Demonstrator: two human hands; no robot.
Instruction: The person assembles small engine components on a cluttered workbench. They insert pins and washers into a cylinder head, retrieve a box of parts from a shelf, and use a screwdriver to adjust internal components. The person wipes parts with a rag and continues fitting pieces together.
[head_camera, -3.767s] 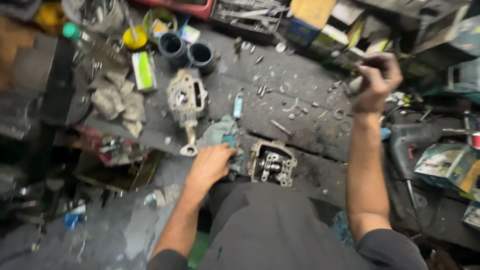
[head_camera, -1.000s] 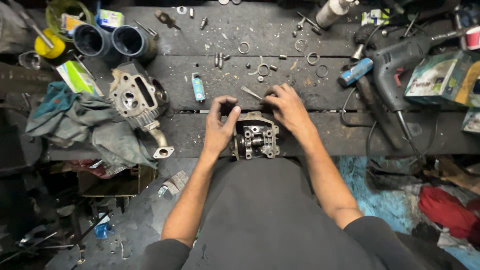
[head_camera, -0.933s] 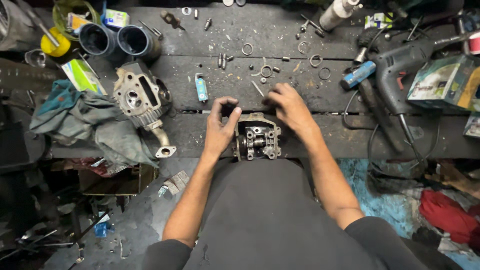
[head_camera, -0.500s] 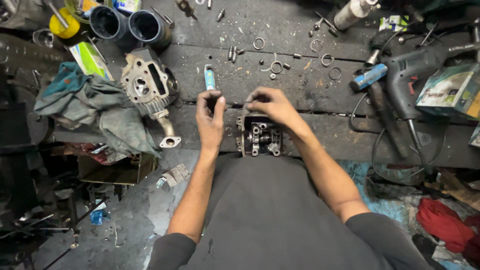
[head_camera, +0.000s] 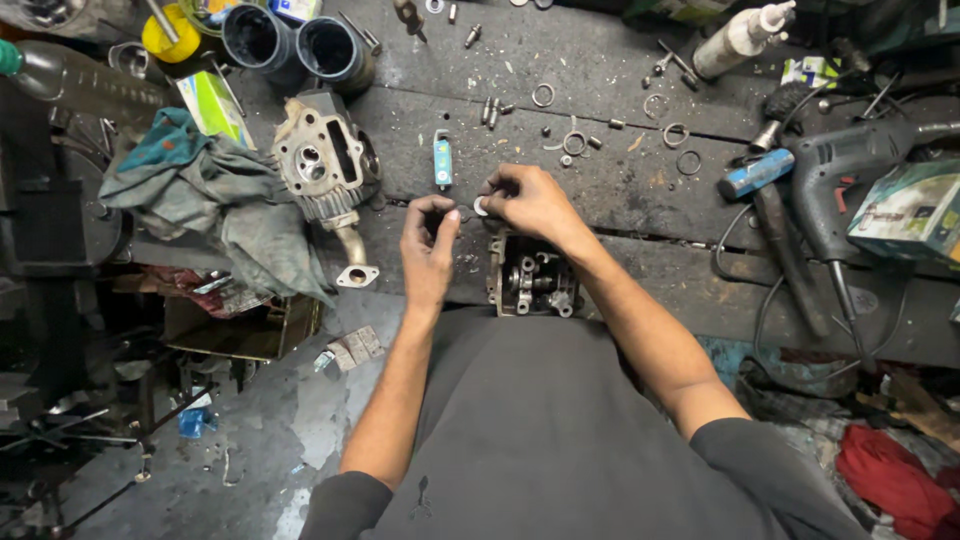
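Head view, centre of frame. Your right hand (head_camera: 530, 200) sits just above the small engine head (head_camera: 532, 282), fingers curled together, thumb and forefinger pinching a small pale round piece (head_camera: 481, 206) at its left edge. What the piece is, too small to tell.

Your left hand (head_camera: 430, 245) lies just left of that, fingers bent and drawn close, tips pointing up-frame toward the pinched piece. Whether it grips anything small, you cannot tell; a dark bit shows near the thumb, unclear.

Key relation: the pale piece hangs between your two hands, at the upper left corner of the engine head and just above it. The right hand has it; the left fingertips are near, not touching it. The engine head lies directly below both hands, at the near edge of the tabletop (head_camera: 620, 60), against your lap; its long axis runs left to right across the frame, open face up.

Around:
- Blue-capped small tube (head_camera: 442, 160) directly above the left hand, long axis up-down.
- Second, larger cylinder head (head_camera: 322, 160) to the left, its pipe running down-frame, resting beside a grey-green rag (head_camera: 200, 195).
- Loose rings and washers (head_camera: 575, 142) scattered up-frame of the right hand.
- Power drill (head_camera: 850, 170) at right, near a boxed carton.
- Two dark cups (head_camera: 295, 42) upper left.
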